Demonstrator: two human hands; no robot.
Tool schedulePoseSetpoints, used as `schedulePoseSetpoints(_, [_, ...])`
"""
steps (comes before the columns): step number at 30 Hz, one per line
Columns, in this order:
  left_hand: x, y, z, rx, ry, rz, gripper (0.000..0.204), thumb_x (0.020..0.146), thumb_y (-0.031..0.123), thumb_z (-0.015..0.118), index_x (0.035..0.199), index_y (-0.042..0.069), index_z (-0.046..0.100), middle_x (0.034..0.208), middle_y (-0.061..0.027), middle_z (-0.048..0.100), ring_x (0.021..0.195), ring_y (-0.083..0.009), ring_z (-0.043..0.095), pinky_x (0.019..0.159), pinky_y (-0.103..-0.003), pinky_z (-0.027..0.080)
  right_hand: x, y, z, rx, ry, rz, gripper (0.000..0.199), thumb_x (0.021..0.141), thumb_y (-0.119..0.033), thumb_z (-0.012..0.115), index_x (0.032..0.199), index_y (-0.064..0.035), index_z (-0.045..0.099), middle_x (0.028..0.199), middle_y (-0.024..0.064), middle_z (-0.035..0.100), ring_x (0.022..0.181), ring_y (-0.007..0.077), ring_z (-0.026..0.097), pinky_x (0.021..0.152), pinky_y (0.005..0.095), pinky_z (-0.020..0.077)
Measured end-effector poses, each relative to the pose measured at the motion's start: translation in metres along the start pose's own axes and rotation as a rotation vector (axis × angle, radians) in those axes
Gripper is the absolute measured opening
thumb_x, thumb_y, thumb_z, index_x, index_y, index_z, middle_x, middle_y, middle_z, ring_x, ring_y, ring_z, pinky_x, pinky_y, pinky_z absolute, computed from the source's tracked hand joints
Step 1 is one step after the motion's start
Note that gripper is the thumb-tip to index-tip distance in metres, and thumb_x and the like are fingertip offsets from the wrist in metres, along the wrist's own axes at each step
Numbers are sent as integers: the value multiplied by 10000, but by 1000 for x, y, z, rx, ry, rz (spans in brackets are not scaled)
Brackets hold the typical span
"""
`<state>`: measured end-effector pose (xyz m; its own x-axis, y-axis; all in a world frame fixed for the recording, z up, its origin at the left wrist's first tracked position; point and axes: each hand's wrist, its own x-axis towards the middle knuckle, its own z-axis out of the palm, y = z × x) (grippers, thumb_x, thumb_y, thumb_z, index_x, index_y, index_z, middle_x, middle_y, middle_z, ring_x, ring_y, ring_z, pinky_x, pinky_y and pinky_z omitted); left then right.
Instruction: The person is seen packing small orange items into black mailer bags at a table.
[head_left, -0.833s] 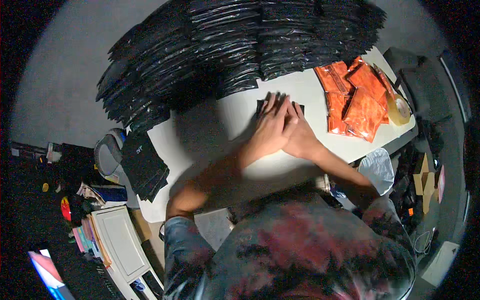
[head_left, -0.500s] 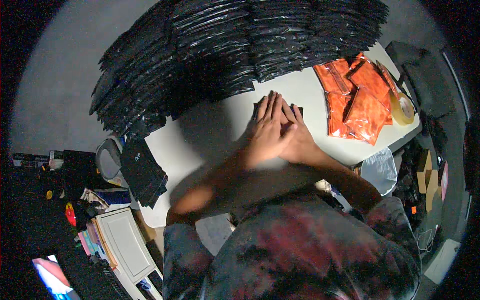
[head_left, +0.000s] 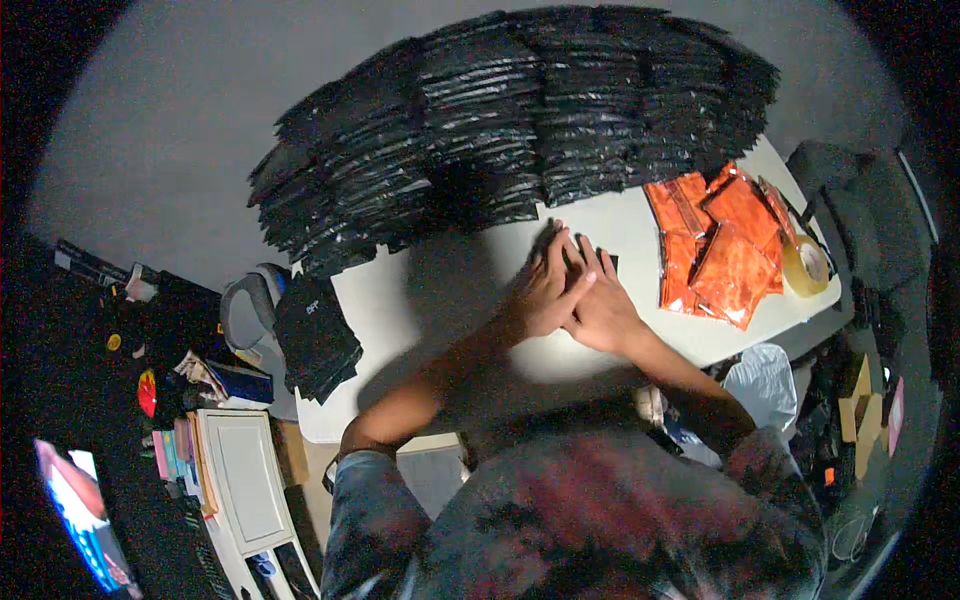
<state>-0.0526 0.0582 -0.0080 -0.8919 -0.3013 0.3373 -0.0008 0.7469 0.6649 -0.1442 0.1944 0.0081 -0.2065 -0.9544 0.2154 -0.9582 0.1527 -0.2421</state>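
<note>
Both my hands lie flat, side by side, on a small black packet (head_left: 612,263) on the white table (head_left: 400,310). My left hand (head_left: 540,292) partly overlaps the fingers of my right hand (head_left: 603,312). Fingers are stretched out, palms down, and nearly all of the packet is hidden beneath them. Just beyond my fingertips rises a wide bank of stacked black packets (head_left: 520,130) along the table's far side.
Orange packets (head_left: 722,245) lie at the table's right, with a roll of tape (head_left: 805,265) beside them. A short pile of black packets (head_left: 315,335) sits at the left edge. A white plastic bag (head_left: 765,378) hangs off the near right; clutter and a white cabinet (head_left: 240,480) fill the floor left.
My hands stay pressed on the same black packet, with the fingers shifting slightly. The view has tilted a little, so everything sits lower in the picture.
</note>
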Motion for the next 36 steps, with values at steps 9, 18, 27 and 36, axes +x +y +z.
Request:
schedulePoseSetpoints(9, [-134,46,-22,476,-254,126,773,962,502,608,1454,-79,480,1574,-288,392,1484,-450,356,1206,-560,323,-99,0,-47,378,-8,-247,554,879,-224,670,1360,39,594,1607,273,373,1505,496,312,1217,551,301])
schedulePoseSetpoints(18, [-74,137,-195,289,-239,-252,295,899,238,719,1142,73,744,1201,-169,718,1111,-286,701,942,-426,572,-122,32,-44,466,358,84,448,851,-121,651,1263,55,632,1439,264,580,1352,453,532,1173,512,372])
schedulePoseSetpoints(27, [63,100,-376,568,583,188,233,907,177,773,1100,48,794,1020,-155,789,873,-242,770,825,-324,587,-121,29,-43,433,415,94,386,828,-104,655,1182,50,674,1353,230,648,1243,433,596,1090,501,455])
schedulePoseSetpoints(36, [93,15,-337,681,-45,-95,665,1027,508,546,1585,171,409,1596,-172,443,1476,-427,389,1222,-501,322,-122,25,-43,409,422,151,341,817,-120,649,1116,38,692,1259,184,704,1158,403,635,1063,477,480])
